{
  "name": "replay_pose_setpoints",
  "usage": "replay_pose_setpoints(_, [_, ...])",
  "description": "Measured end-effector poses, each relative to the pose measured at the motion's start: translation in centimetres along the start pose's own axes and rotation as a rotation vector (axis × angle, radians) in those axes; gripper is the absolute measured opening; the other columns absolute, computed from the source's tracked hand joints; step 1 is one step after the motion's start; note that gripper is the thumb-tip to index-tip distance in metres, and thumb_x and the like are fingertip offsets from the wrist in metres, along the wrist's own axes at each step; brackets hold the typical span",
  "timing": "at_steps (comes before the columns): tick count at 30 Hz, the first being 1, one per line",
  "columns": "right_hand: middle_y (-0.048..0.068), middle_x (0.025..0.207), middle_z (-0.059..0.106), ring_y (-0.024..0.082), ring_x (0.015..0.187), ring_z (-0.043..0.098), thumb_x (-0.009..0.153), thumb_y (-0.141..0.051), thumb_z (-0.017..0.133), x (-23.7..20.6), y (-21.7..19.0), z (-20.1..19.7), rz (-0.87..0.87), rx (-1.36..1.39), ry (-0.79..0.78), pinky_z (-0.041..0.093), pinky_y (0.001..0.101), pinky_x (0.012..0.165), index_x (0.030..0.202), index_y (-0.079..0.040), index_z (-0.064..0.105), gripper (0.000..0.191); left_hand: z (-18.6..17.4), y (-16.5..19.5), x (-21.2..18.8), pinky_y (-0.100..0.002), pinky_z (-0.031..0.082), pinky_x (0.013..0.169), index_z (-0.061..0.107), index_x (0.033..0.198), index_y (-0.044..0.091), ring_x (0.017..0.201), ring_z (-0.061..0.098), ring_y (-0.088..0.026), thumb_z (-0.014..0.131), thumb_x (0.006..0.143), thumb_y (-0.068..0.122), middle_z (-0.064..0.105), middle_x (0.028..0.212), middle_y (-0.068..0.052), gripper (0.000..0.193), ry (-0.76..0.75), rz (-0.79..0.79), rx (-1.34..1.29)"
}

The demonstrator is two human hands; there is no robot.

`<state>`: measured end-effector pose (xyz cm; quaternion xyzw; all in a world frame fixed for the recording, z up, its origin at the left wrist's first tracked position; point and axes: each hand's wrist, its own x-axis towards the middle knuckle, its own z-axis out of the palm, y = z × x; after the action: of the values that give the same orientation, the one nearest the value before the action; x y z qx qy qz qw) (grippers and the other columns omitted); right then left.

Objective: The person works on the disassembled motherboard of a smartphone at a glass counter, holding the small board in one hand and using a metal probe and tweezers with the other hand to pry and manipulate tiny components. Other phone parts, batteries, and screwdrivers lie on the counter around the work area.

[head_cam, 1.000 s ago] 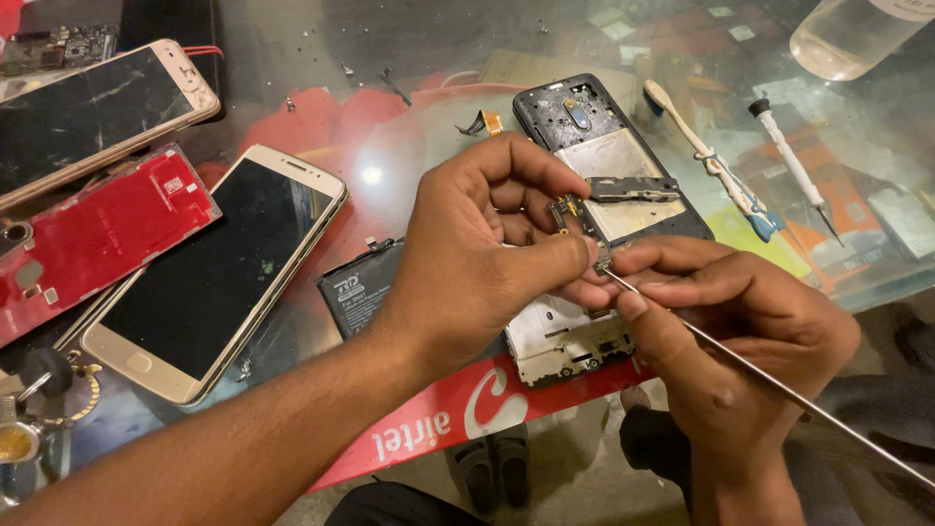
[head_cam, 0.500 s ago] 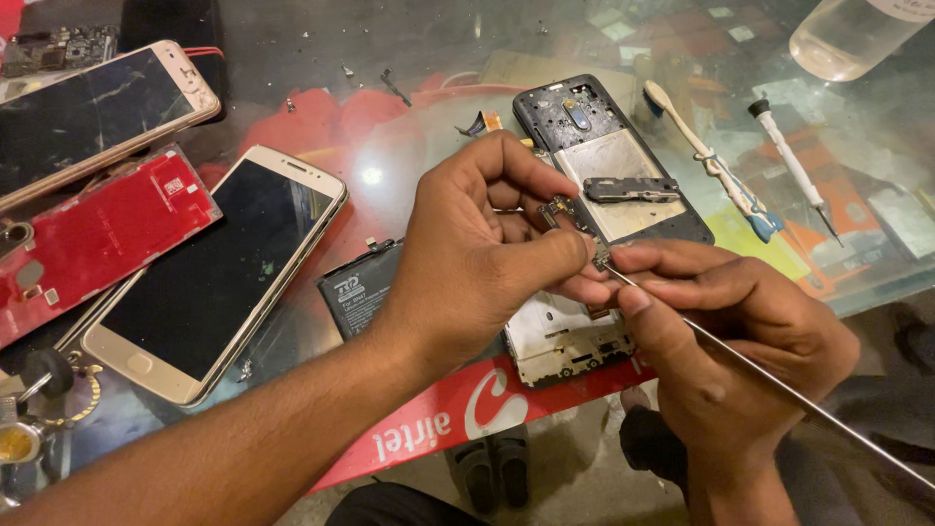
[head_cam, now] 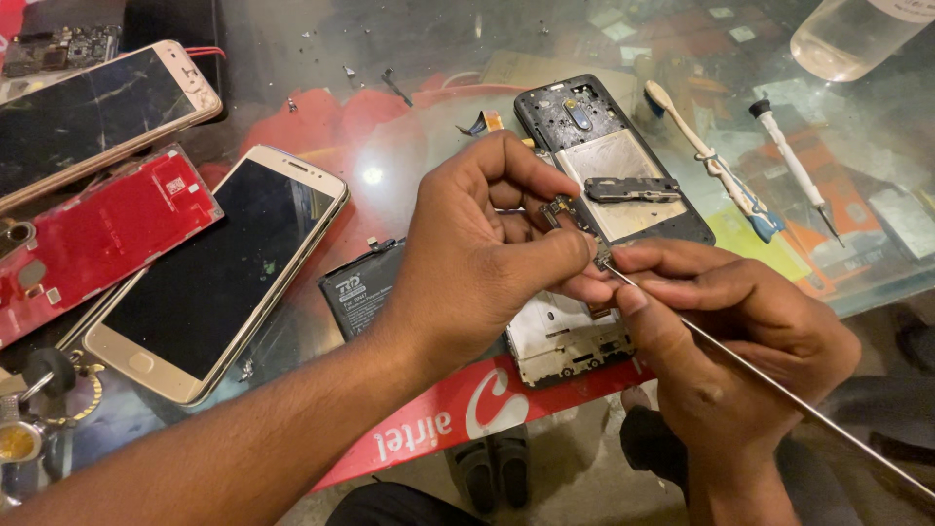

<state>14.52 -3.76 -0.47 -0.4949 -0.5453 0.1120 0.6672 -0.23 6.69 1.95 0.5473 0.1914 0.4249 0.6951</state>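
The left hand point(head_cam: 487, 263) pinches a small dark phone part point(head_cam: 575, 219) with curled fingers. The right hand point(head_cam: 730, 341) grips a thin shiny metal tool point(head_cam: 779, 390), its tip touching the part.

- the left hand point(head_cam: 487, 258) covers most of the small circuit part point(head_cam: 570, 219) it pinches, so its shape is unclear.
- the thin metal rod point(head_cam: 779, 390) runs off the right edge.
- the clear bottle point(head_cam: 847, 34) is cut by the top edge.
- the gold phone point(head_cam: 93, 112) runs off the left edge.

Dim warm light; a lamp glares off the glass table point(head_cam: 370, 175); sharp focus
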Motion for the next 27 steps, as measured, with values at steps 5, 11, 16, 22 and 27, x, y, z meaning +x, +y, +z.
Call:
replay_pose_setpoints(5, [0.022,0.103,0.075,0.019,0.093,0.076,0.097,0.003,0.076,-0.15,-0.16,0.12,-0.021,-0.118,0.002,0.062,0.0249,0.082,0.09,0.004,0.064,0.014,0.03,-0.01,0.08,-0.029,0.069,0.065,0.051,0.106,-0.008,0.072,0.077,-0.023,0.068,0.085,-0.008,0.065,0.091,-0.02,0.028,0.028,-0.016,0.013])
replay_pose_setpoints(11, [0.021,0.108,0.075,0.019,0.095,0.076,0.097,0.002,0.076,-0.29,-0.14,0.29,-0.036,-0.121,0.009,0.062,0.026,0.085,0.091,0.003,0.064,0.014,0.02,-0.08,0.11,-0.03,0.069,0.065,0.051,0.106,-0.009,0.073,0.077,-0.023,0.068,0.084,-0.009,0.066,0.092,-0.019,0.028,0.031,-0.01,-0.006])
replay_pose_setpoints(16, [0.021,0.105,0.074,0.02,0.095,0.076,0.097,0.002,0.077,-0.35,-0.07,0.22,-0.076,-0.129,0.002,0.063,0.0267,0.086,0.092,0.004,0.065,0.013,-0.02,-0.15,0.08,-0.029,0.068,0.065,0.05,0.106,-0.008,0.073,0.077,-0.022,0.068,0.084,-0.008,0.065,0.093,-0.019,0.028,0.027,-0.004,0.016])
replay_pose_setpoints(22, [0.021,0.106,0.075,0.02,0.097,0.076,0.099,0.002,0.076,-0.52,0.01,0.2,-0.066,-0.13,-0.001,0.062,0.0265,0.088,0.094,0.004,0.063,0.014,0.01,-0.23,0.13,-0.03,0.069,0.065,0.05,0.106,-0.008,0.073,0.077,-0.023,0.067,0.084,-0.009,0.064,0.094,-0.019,0.028,0.036,-0.016,-0.012])
replay_pose_setpoints(27, [0.021,0.107,0.075,0.018,0.093,0.076,0.098,0.003,0.075,-0.62,0.0,0.37,-0.062,-0.189,0.033,0.062,0.0252,0.085,0.092,0.004,0.062,0.015,0.05,-0.2,0.13,-0.03,0.069,0.065,0.05,0.106,-0.008,0.073,0.077,-0.023,0.067,0.083,-0.01,0.064,0.093,-0.019,0.028,0.029,-0.022,-0.016])
